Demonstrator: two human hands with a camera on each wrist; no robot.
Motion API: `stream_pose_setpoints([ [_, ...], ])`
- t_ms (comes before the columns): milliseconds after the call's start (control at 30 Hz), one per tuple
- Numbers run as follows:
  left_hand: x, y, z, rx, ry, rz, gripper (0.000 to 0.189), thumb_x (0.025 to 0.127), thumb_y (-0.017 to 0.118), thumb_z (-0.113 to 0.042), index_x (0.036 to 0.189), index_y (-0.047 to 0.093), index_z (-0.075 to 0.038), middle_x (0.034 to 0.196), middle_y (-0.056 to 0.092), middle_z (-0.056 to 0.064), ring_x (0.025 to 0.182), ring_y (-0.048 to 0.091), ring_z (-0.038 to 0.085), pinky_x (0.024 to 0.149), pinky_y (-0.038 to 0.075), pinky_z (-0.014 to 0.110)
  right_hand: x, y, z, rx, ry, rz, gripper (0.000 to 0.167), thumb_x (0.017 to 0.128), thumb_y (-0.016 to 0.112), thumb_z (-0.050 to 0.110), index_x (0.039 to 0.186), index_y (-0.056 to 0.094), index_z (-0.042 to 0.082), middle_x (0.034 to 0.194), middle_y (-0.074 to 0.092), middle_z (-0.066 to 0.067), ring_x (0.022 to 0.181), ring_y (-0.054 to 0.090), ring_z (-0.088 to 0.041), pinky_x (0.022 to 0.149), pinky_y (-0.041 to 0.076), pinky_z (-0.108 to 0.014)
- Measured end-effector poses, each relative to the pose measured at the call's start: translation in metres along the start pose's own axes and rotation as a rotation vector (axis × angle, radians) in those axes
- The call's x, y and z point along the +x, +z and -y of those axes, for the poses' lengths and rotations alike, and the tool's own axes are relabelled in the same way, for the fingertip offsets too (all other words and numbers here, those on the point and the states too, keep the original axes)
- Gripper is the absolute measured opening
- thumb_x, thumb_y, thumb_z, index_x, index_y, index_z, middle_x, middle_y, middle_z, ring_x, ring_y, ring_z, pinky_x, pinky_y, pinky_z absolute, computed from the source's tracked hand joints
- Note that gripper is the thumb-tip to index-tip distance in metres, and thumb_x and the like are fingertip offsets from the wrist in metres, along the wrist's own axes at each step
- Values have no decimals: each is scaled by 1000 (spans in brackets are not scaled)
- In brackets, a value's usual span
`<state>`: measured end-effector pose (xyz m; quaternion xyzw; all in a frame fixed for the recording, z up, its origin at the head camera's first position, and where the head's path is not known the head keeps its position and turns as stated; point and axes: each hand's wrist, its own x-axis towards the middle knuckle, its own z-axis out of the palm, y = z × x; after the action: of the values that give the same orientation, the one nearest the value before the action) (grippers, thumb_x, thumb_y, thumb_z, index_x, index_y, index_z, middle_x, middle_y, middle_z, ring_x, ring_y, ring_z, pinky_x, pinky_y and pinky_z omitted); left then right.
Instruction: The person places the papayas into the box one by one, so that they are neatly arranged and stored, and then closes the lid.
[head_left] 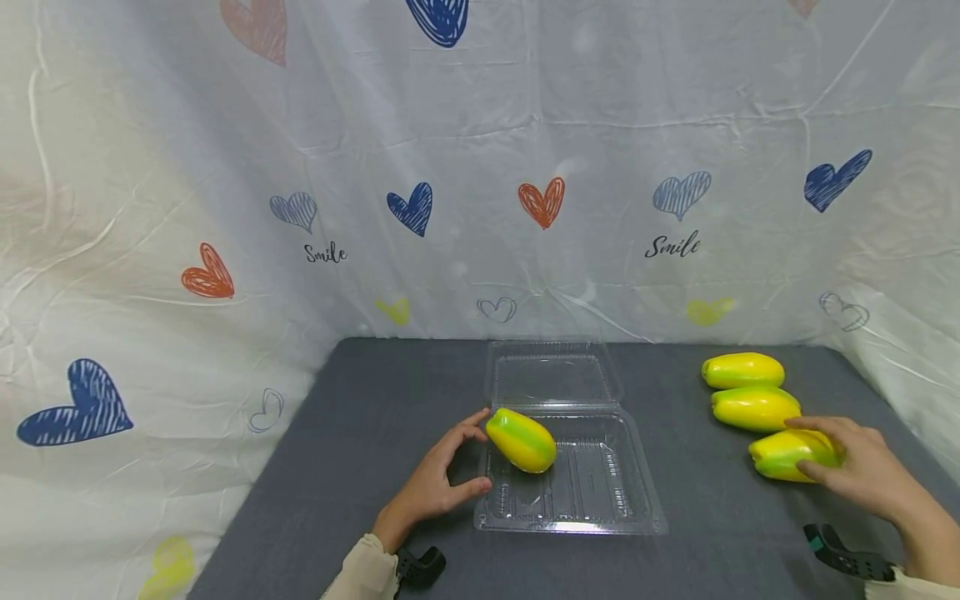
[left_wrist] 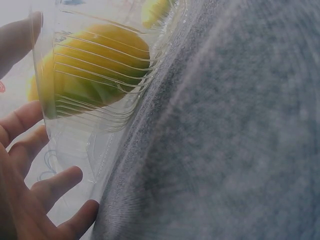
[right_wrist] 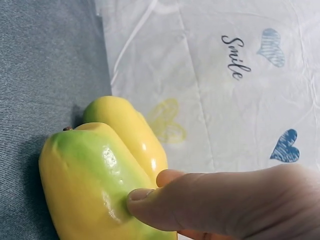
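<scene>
A clear plastic clamshell box [head_left: 637, 500] lies on the table with its lid [head_left: 555, 375] folded back. One yellow-green papaya [head_left: 522, 442] sits in the left part of its base; through the ribbed wall this papaya [left_wrist: 100, 65] shows in the left wrist view. My left hand [head_left: 435, 475] is at the box's left side, fingers spread, fingertips at the wall. On the right, my right hand [head_left: 862, 462] grips the nearest papaya [head_left: 787, 457], thumb on its near side and fingers over the far side. In the right wrist view the thumb presses that papaya [right_wrist: 85, 180].
Two more papayas, a middle one [head_left: 756, 408] and a far one [head_left: 742, 370], lie behind the gripped one in a column. The dark grey table [head_left: 360, 433] meets a white curtain [head_left: 450, 275] printed with hearts at its back and sides.
</scene>
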<state>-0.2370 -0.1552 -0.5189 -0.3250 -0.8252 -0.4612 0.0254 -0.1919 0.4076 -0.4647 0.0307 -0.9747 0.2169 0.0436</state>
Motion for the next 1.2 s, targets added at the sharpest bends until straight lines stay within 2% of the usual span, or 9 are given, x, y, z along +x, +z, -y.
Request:
stream_pose_setpoints([
  [233,-1,0,-1,1,-3,-1,52,87,80,-20,130,51,-21,166,33,-6,155,31,22,123,29,57,0,2,-6,10,6,-7,48,89,76,14,127,59,-11,128,45,-45,114,32,-63,90,24,-73],
  [500,-2,0,-1,-4,-3,-1,52,87,80,-20,130,51,-20,166,33,-5,155,31,22,124,29,55,0,2,-8,-8,18,0,54,93,75,31,129,60,-7,130,46,-44,114,32,-61,88,24,-71],
  [667,-2,0,-1,-11,-1,-2,52,87,80,-19,130,51,-21,166,33,-5,155,31,22,124,29,55,1,1,-7,6,53,56,60,95,71,40,133,58,-5,136,43,-45,117,32,-66,87,29,-76],
  [833,-2,0,-1,-3,4,-4,53,86,80,-19,130,51,-22,166,34,-5,155,32,23,124,29,53,3,1,-6,15,79,119,67,95,69,45,138,55,-5,140,42,-47,119,40,-66,88,37,-78],
  [1200,0,0,-2,-1,-1,-2,52,87,80,-19,130,51,-22,166,33,-5,155,32,23,122,29,58,4,0,-3,-3,110,149,74,96,66,51,142,51,-4,141,39,-48,119,41,-66,86,39,-77],
])
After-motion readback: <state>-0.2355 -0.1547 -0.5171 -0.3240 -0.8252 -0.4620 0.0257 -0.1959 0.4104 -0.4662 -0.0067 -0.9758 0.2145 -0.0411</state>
